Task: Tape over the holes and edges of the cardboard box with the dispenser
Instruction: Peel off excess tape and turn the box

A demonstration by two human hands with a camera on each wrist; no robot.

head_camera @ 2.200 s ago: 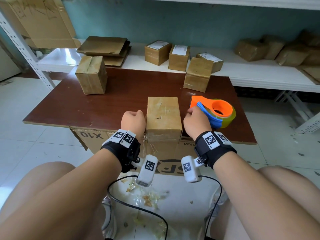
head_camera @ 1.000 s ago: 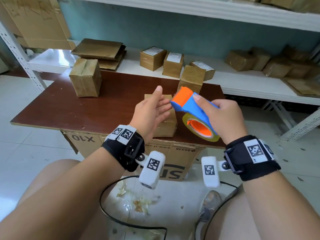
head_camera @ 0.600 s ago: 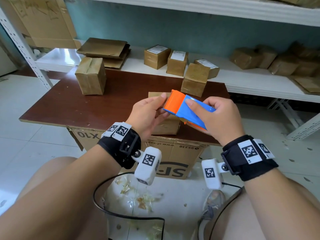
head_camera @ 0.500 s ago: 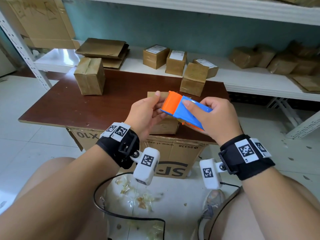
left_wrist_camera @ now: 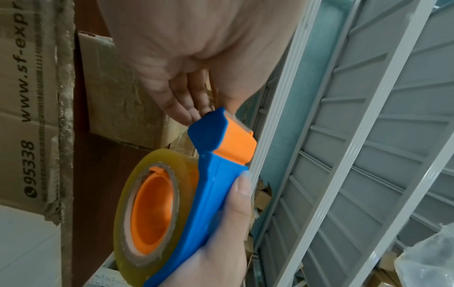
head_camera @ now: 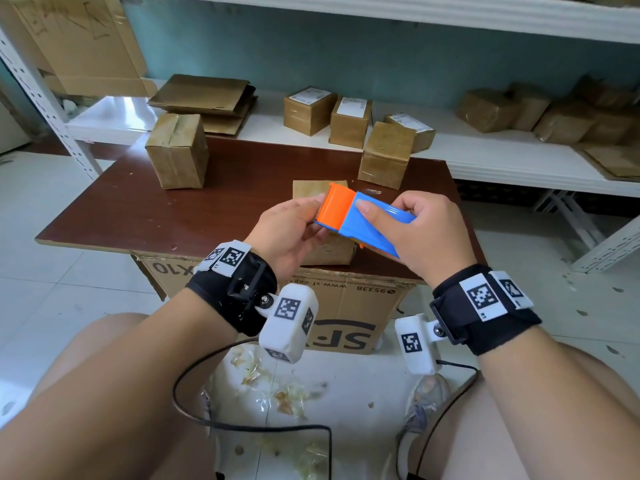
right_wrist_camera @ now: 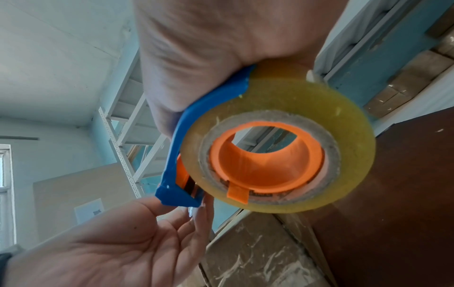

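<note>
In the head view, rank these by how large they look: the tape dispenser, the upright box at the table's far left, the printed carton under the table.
1. Printed carton, though partly hidden.
2. Far-left box.
3. Tape dispenser, gripped by the right hand; nearer the camera and partly covered, so 2 versus 3 is unsure.

Both forearms bare, no sleeves; thighs bare. Left wrist strap (head_camera: 239, 289): black fabric w/ buckle, white plate w/ 2 black-white square markers. Right wrist strap (head_camera: 485, 306): same, 2 markers. White cam pod on screw bracket under each: left pod (head_camera: 289, 323), right pod (head_camera: 415, 342), marker on each. Black cable (head_camera: 249, 426) runs below.
</note>
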